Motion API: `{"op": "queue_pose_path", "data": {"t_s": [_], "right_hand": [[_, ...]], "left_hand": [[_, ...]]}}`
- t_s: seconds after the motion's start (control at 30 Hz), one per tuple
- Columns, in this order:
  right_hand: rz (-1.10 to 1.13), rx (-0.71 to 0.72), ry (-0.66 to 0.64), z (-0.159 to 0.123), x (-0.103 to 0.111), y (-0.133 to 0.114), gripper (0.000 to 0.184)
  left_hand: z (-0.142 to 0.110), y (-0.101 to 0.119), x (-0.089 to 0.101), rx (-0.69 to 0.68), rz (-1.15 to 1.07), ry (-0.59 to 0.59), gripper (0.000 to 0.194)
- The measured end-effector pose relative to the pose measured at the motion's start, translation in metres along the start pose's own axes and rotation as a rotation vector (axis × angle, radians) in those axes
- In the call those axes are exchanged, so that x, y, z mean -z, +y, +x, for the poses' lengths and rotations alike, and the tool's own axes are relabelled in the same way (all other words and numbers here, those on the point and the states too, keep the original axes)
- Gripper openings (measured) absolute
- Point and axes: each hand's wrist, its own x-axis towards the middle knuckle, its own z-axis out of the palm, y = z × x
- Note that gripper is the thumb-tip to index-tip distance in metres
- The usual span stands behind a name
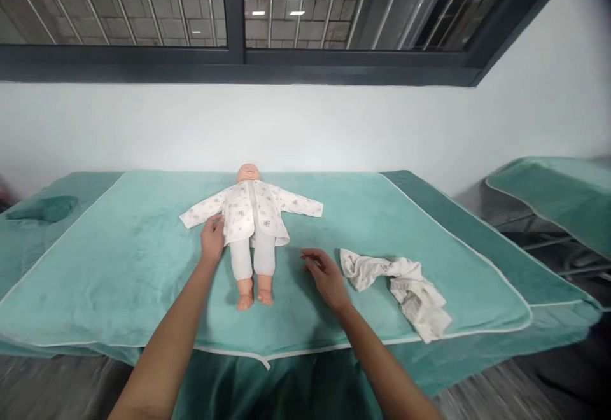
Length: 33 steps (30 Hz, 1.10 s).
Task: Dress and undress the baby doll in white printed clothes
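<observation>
A baby doll (249, 172) lies on its back on the green bed cover, head toward the wall. It wears a white printed baby jacket (238, 213) with the sleeves spread wide and the front edges side by side down the middle. White-covered legs (241, 259) show below it, ending in bare feet. My left hand (213, 237) is at the jacket's left side, its curled fingers closed on the edge of the cloth. To the right of the doll, my right hand (327, 278) hovers low over the cover, empty, with fingers loosely bent and apart.
Crumpled off-white clothing (410, 286) lies right of my right hand. The green cover (133, 267) has a pale piped edge near me. A small green pillow (42, 209) lies at far left. Behind are a white wall (305, 127) and a barred window; another green bed (563, 184) stands right.
</observation>
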Motion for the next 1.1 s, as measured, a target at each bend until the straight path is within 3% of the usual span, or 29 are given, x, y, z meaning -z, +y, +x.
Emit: {"op": "queue_pose_path", "data": {"t_s": [0.13, 0.2, 0.3, 0.4, 0.47, 0.57, 0.63, 0.7, 0.77, 0.83, 0.87, 0.93, 1.0, 1.1], "right_hand": [[-0.576, 0.378, 0.081, -0.019, 0.053, -0.004, 0.023], [-0.889, 0.433, 0.093, -0.025, 0.080, -0.012, 0.031], [-1.229, 0.291, 0.248, -0.036, 0.116, -0.018, 0.047], [-1.311, -0.010, 0.439, -0.049, 0.144, -0.010, 0.052], [-1.279, -0.173, 0.401, -0.056, 0.159, 0.000, 0.055], [-1.167, -0.206, 0.262, -0.059, 0.169, 0.008, 0.050], [-0.975, -0.205, 0.250, -0.054, 0.164, 0.002, 0.044], [-0.687, -0.218, 0.224, -0.043, 0.145, -0.014, 0.038], [-0.395, -0.193, 0.152, -0.027, 0.114, -0.039, 0.032], [-0.138, -0.216, 0.109, -0.010, 0.076, -0.072, 0.028], [-0.015, -0.208, 0.088, -0.001, 0.056, -0.089, 0.026], [0.235, -0.151, 0.025, 0.013, 0.021, -0.126, 0.028], [0.405, -0.141, -0.036, 0.024, -0.006, -0.163, 0.033], [0.528, -0.142, -0.161, 0.035, -0.030, -0.208, 0.038]], "left_hand": [[-0.003, -0.001, 0.005, 0.039, -0.105, 0.059, 0.037], [-0.005, 0.000, 0.006, 0.044, -0.114, 0.060, 0.035], [-0.011, 0.001, 0.008, 0.049, -0.117, 0.049, 0.035], [-0.016, 0.004, 0.012, 0.050, -0.122, 0.018, 0.034], [-0.020, 0.008, 0.016, 0.037, -0.123, 0.002, 0.034], [-0.033, 0.019, 0.023, 0.016, -0.109, 0.012, 0.031], [-0.052, 0.032, 0.025, -0.014, -0.068, -0.017, 0.028], [-0.080, 0.051, 0.022, -0.078, 0.004, -0.153, 0.026], [-0.109, 0.076, 0.014, -0.204, 0.075, -0.375, 0.025], [-0.131, 0.103, 0.005, -0.418, 0.080, -0.576, 0.026], [-0.139, 0.117, 0.001, -0.500, 0.056, -0.633, 0.031], [-0.145, 0.140, -0.003, -0.553, -0.009, -0.654, 0.046], [-0.143, 0.159, 0.000, -0.503, -0.040, -0.605, 0.053], [-0.134, 0.177, 0.016, -0.459, 0.029, -0.529, 0.045]]}}
